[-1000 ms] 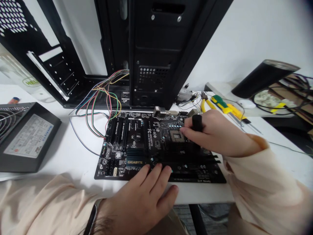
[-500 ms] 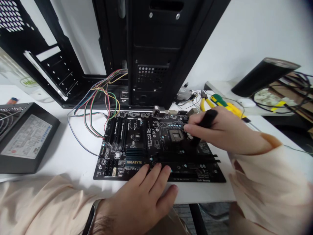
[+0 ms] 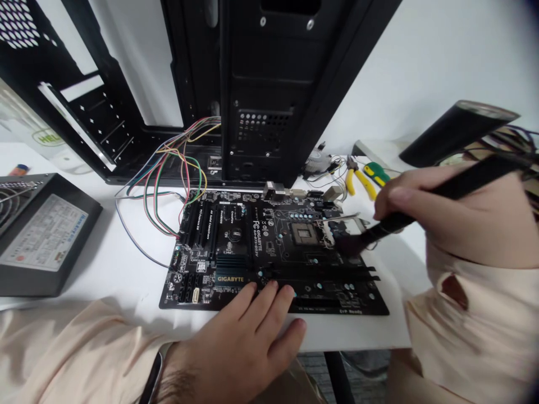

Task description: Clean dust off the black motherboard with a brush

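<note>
A black Gigabyte motherboard lies flat on the white table. My left hand rests with fingers stretched out on its near edge, beside the heatsink. My right hand is closed round the dark handle of a brush, which slants down to the left. Its dark bristles are over the board just right of the CPU socket, whose metal cover stands raised beside it. Thin coloured wires run from the case to the board's left end.
Behind the board stands a black computer case. A power supply sits at the left. Pliers with yellow handles, a green-and-yellow tool and a grey coil of thin wires lie at the back right, near a black cylinder.
My right hand has moved right and tilted the brush over, so the bristles have shifted right and the socket cover shows. My left hand has stayed in place.
</note>
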The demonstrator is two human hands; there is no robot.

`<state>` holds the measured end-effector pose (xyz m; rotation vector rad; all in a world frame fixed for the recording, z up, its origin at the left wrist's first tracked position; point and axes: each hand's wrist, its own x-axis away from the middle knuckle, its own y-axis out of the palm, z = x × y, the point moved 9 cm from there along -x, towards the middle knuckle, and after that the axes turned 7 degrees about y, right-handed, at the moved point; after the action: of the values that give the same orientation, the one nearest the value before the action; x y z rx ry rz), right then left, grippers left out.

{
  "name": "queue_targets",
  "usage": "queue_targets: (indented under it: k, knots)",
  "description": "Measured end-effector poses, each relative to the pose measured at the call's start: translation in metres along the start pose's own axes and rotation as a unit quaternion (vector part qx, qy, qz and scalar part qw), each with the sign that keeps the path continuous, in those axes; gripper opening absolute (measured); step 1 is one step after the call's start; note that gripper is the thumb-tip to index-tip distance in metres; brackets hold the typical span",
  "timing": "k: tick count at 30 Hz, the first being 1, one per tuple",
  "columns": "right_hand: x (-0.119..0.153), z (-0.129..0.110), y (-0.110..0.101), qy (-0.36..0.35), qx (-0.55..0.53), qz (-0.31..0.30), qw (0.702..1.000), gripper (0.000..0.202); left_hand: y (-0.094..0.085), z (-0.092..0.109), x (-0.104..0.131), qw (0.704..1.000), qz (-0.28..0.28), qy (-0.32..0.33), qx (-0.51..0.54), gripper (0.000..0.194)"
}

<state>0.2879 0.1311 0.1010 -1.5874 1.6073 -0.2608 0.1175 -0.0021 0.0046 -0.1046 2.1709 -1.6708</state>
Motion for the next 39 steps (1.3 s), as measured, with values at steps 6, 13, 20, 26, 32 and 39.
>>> queue_targets:
  k: [6, 13, 20, 26, 32, 39]
  knots:
    - [-0.005, -0.008, 0.019, 0.004, -0.003, -0.005, 1.0, 0.02, 0.001, 0.0, -0.001, 1.0, 0.015, -0.013, -0.003, 0.028]
    - [-0.009, -0.012, 0.019, 0.001, 0.172, 0.047, 0.984, 0.029, -0.002, 0.0, -0.001, 1.0, 0.023, -0.013, -0.004, 0.028]
    - [-0.007, -0.017, 0.043, 0.0, 0.003, -0.062, 0.998, 0.024, -0.001, 0.0, -0.001, 1.0, 0.019, -0.014, -0.001, 0.028]
    - [-0.01, -0.007, 0.024, 0.026, 0.157, 0.019, 0.987, 0.033, 0.0, 0.001, -0.001, 1.0, 0.002, 0.0, 0.002, 0.031]
    - [-0.006, -0.012, 0.037, 0.002, 0.014, -0.033, 0.999, 0.024, 0.0, 0.0, -0.001, 1.0, 0.006, -0.001, 0.003, 0.031]
    - [-0.008, -0.01, 0.03, 0.001, 0.152, -0.008, 0.988, 0.036, -0.002, 0.0, -0.001, 1.0, 0.017, -0.003, -0.002, 0.029]
